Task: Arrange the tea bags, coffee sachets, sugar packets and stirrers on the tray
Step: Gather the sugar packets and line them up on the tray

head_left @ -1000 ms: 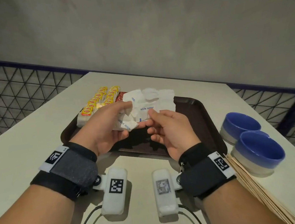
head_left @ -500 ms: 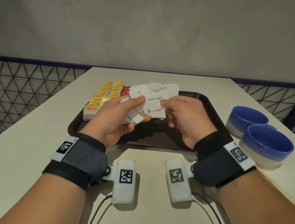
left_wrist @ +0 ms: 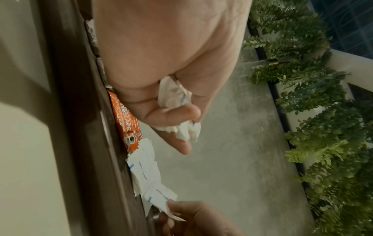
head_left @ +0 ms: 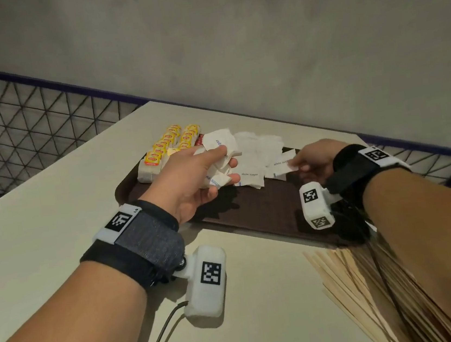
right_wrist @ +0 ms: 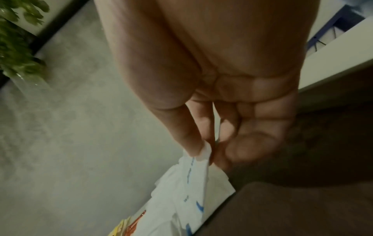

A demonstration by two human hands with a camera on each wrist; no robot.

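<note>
A dark brown tray lies on the pale table. Two rows of yellow-tagged tea bags stand at its far left, with an orange coffee sachet beside them. My left hand grips a bunch of white sugar packets over the tray's middle. More sugar packets lie spread on the tray to its right. My right hand pinches one sugar packet by its end, low over the tray. Wooden stirrers lie fanned on the table at the near right, under my right forearm.
A grey wall rises close behind the table. Wire mesh fencing with a purple rail runs along the left and right. Green plants show in the wrist views. Bare tabletop stretches to the left of the tray.
My right hand has moved away to the right with one sugar packet and lowered it toward the tray. Several packets now lie on the tray. The left hand still holds its bunch.
</note>
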